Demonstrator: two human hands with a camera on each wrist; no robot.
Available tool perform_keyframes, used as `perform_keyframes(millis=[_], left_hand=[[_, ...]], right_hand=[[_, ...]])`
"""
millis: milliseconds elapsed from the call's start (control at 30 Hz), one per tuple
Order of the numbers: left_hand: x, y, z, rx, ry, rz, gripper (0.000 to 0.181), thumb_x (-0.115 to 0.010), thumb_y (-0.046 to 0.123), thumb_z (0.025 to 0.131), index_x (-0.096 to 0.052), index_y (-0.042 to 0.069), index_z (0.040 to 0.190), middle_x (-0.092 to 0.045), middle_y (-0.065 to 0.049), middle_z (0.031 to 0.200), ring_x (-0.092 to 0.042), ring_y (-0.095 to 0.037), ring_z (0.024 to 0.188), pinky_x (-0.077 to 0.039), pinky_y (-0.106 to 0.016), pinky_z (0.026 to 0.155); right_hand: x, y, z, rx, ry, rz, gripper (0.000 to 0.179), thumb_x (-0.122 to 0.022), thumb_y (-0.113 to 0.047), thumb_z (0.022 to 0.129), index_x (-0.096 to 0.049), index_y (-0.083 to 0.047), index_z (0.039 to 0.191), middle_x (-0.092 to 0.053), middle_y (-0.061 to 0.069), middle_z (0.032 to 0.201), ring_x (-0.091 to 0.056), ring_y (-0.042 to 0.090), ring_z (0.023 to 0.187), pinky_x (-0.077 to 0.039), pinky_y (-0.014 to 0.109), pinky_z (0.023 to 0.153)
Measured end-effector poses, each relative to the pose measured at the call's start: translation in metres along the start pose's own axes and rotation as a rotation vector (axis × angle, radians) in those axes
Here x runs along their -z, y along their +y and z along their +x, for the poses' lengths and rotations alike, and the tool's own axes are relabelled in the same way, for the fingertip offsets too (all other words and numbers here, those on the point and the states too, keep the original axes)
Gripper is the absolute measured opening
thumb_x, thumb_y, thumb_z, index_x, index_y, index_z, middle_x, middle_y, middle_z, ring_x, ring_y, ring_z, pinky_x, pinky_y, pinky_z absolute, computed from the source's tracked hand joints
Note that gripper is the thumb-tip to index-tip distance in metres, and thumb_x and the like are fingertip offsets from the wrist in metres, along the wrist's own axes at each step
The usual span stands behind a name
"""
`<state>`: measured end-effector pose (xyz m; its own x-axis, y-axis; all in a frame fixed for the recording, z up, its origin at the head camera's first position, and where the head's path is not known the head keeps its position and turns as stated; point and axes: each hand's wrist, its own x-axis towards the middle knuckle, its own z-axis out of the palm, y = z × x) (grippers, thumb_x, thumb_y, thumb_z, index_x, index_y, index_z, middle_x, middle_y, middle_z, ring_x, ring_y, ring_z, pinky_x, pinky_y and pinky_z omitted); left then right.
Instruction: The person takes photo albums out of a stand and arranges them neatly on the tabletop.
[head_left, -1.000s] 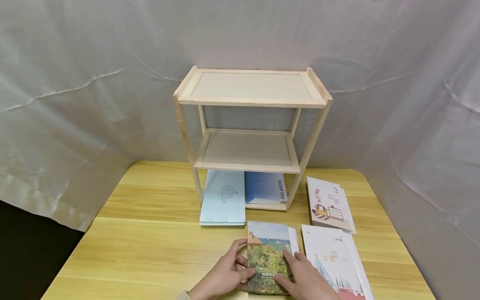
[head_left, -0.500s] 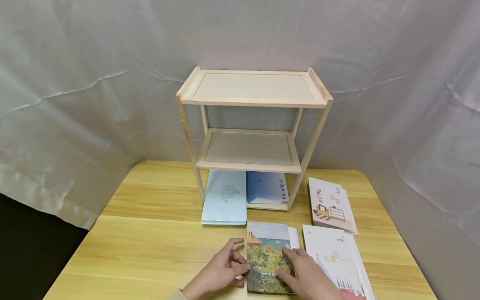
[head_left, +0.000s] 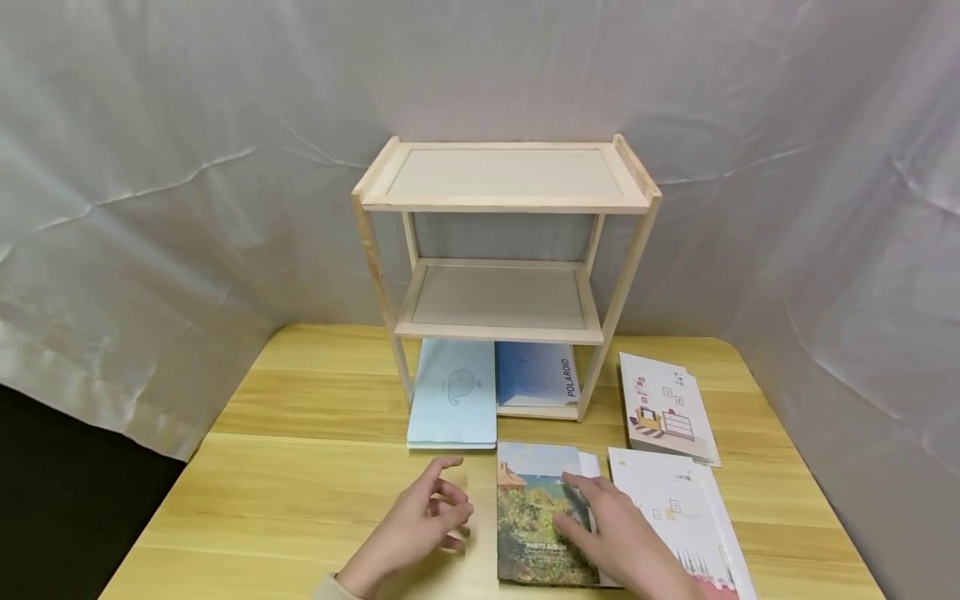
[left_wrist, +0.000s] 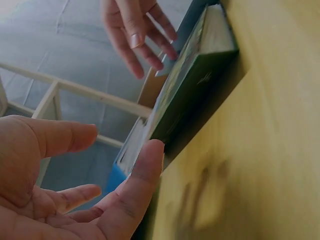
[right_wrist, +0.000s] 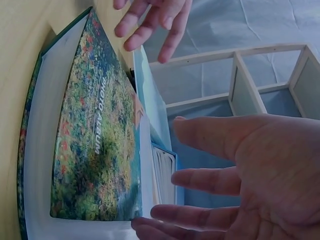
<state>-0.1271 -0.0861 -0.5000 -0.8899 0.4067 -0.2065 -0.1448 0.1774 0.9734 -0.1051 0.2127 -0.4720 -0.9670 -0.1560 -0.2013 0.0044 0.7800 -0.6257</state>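
Note:
A photo album [head_left: 540, 521] with a painted garden-and-sea cover lies on the table at the front, its spine to the left. Left of that spine my left hand [head_left: 416, 517] is apart from the album, fingers loosely bent and holding nothing. Over the album's right part is my right hand [head_left: 618, 533]; in the right wrist view its fingers [right_wrist: 200, 182] are spread above the cover and grip nothing. A pale blue album with a whale drawing [head_left: 453, 400] and a blue "POLAROID" album [head_left: 534, 373] lie at the bottom of the wooden rack.
The light wooden rack [head_left: 498, 335] stands behind the photo album. To the right lie two white illustrated albums, one with a furniture picture [head_left: 663, 408] and one with a tent picture [head_left: 675, 517]. A grey curtain [head_left: 225, 167] surrounds the wooden table [head_left: 300, 467].
My left hand has let go of the album's spine side and moved away to the left. My right hand has lifted slightly from the cover. The album lies nearly as before.

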Motion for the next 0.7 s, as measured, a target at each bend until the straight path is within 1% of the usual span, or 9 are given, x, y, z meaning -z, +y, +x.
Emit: perform_keyframes(millis=[100, 267, 367, 467, 567, 700], left_hand=[[0.009, 0.004, -0.002, -0.011, 0.012, 0.005, 0.072, -0.071, 0.011, 0.103, -0.034, 0.008, 0.164, -0.062, -0.02, 0.12, -0.073, -0.028, 0.09, -0.07, -0.045, 0.072], [0.025, 0.011, -0.003, -0.025, 0.027, 0.039, 0.071, -0.07, 0.01, 0.103, -0.033, 0.008, 0.164, -0.061, -0.022, 0.123, -0.071, -0.03, 0.097, -0.07, -0.043, 0.075], [0.032, 0.016, -0.003, -0.036, 0.051, 0.064, 0.071, -0.07, 0.011, 0.103, -0.033, 0.008, 0.164, -0.061, -0.023, 0.124, -0.07, -0.032, 0.1, -0.07, -0.043, 0.076], [0.038, 0.02, -0.002, -0.041, 0.075, 0.081, 0.07, -0.07, 0.012, 0.104, -0.034, 0.008, 0.164, -0.061, -0.023, 0.124, -0.07, -0.034, 0.103, -0.07, -0.045, 0.076], [0.043, 0.023, -0.002, -0.036, 0.096, 0.089, 0.07, -0.07, 0.014, 0.104, -0.035, 0.01, 0.164, -0.061, -0.022, 0.125, -0.07, -0.034, 0.104, -0.069, -0.048, 0.077], [0.05, 0.025, -0.002, -0.026, 0.122, 0.098, 0.07, -0.07, 0.013, 0.104, -0.035, 0.012, 0.164, -0.06, -0.023, 0.128, -0.069, -0.034, 0.104, -0.069, -0.049, 0.079]], right_hand=[[-0.001, -0.001, 0.001, 0.016, 0.027, 0.0, 0.056, -0.079, -0.039, 0.099, -0.065, -0.012, 0.146, -0.069, 0.019, 0.141, -0.064, 0.046, 0.131, -0.055, 0.067, 0.106], [-0.001, -0.002, 0.005, 0.04, 0.044, 0.031, 0.055, -0.079, -0.037, 0.099, -0.066, -0.011, 0.145, -0.069, 0.014, 0.137, -0.069, 0.035, 0.121, -0.061, 0.058, 0.097], [0.0, -0.004, 0.008, 0.053, 0.049, 0.042, 0.055, -0.078, -0.037, 0.099, -0.065, -0.011, 0.146, -0.068, 0.014, 0.135, -0.07, 0.028, 0.11, -0.062, 0.05, 0.087], [0.002, -0.005, 0.011, 0.063, 0.056, 0.043, 0.054, -0.078, -0.036, 0.1, -0.065, -0.012, 0.146, -0.067, 0.014, 0.134, -0.068, 0.021, 0.1, -0.059, 0.04, 0.078], [0.004, -0.007, 0.014, 0.075, 0.068, 0.04, 0.052, -0.078, -0.033, 0.1, -0.065, -0.012, 0.146, -0.067, 0.015, 0.135, -0.068, 0.02, 0.099, -0.059, 0.036, 0.076], [0.007, -0.008, 0.018, 0.102, 0.083, 0.039, 0.051, -0.078, -0.031, 0.101, -0.065, -0.011, 0.146, -0.066, 0.017, 0.138, -0.071, 0.024, 0.104, -0.062, 0.039, 0.079]])
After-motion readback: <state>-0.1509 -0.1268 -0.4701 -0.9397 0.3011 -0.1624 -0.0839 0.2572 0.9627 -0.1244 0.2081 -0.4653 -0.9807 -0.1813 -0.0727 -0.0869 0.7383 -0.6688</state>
